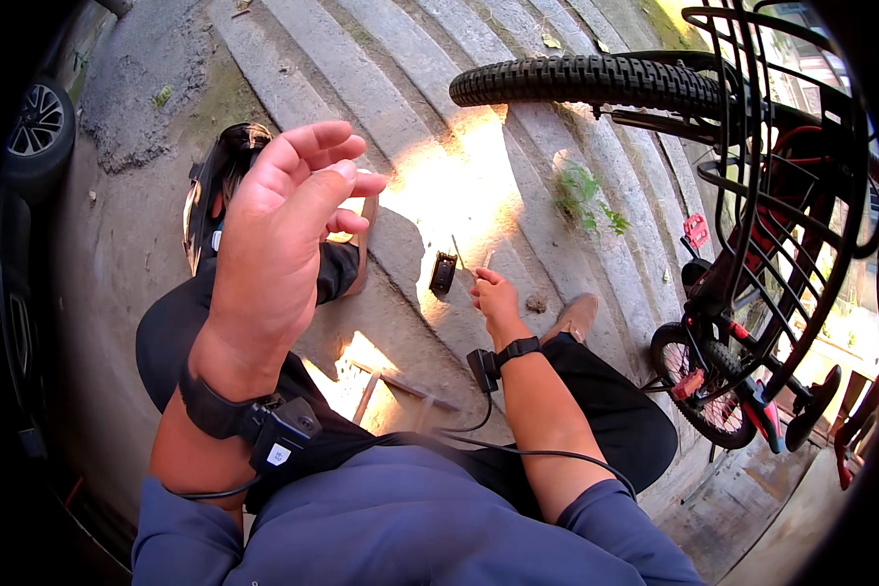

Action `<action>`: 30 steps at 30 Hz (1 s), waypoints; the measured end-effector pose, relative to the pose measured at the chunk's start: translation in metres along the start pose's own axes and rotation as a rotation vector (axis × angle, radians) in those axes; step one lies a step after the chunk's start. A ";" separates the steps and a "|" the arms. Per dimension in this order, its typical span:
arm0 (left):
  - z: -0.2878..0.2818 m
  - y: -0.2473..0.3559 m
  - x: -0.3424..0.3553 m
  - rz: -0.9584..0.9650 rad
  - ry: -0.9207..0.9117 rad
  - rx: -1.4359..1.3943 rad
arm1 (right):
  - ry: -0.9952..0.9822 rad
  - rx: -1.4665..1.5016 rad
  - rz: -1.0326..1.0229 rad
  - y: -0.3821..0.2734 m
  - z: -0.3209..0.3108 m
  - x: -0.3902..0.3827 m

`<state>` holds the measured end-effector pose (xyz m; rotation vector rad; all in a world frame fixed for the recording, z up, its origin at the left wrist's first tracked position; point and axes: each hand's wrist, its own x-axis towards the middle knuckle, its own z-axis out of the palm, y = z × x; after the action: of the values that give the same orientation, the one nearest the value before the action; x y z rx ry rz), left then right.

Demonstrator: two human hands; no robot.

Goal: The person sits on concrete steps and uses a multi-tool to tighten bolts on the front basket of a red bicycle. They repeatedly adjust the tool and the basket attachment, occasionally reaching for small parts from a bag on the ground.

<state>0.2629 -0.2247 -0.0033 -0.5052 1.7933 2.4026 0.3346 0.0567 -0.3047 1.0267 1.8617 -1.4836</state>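
Nearest to me, I am holding my left hand [281, 220] up and to the left of the small black block [443, 274] on the ground, its fingers bending loosely with gaps between them and gripping nothing that I can see. A black wrist device [281, 435] is sitting below that hand, nearer me than the block. Also on my side of the block, to its left, some thin strips [405, 390] are lying on the concrete.

Beyond these, my right hand [498, 297] is reaching down just right of the block, and my fingers are closing together on a thin rod [462, 257]. The rod is standing out just beside the block's right side; its long axis is running from my fingertips away from me and slightly left. The block's own long axis is pointing nearly straight away from me.

Farther out, a green plant [581, 190] is growing to the block's right, and a bicycle tyre [586, 81] is stretching beyond both.
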 end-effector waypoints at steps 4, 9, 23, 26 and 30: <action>-0.009 -0.003 0.004 -0.046 0.034 -0.008 | 0.050 -0.091 -0.042 0.008 0.004 0.020; -0.016 -0.010 0.008 -0.105 0.039 -0.025 | 0.028 -0.186 -0.101 0.026 0.007 0.046; -0.019 -0.017 0.014 -0.196 0.029 -0.006 | 0.096 -0.726 -0.133 -0.002 0.053 0.018; -0.016 -0.017 0.016 -0.211 0.042 -0.009 | 0.102 -0.711 -0.120 -0.005 0.060 0.014; -0.010 -0.020 0.018 -0.230 0.017 -0.011 | 0.089 -0.715 -0.160 -0.007 0.065 0.011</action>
<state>0.2534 -0.2306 -0.0301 -0.6937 1.6284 2.2597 0.3191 -0.0041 -0.3256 0.6080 2.3176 -0.7301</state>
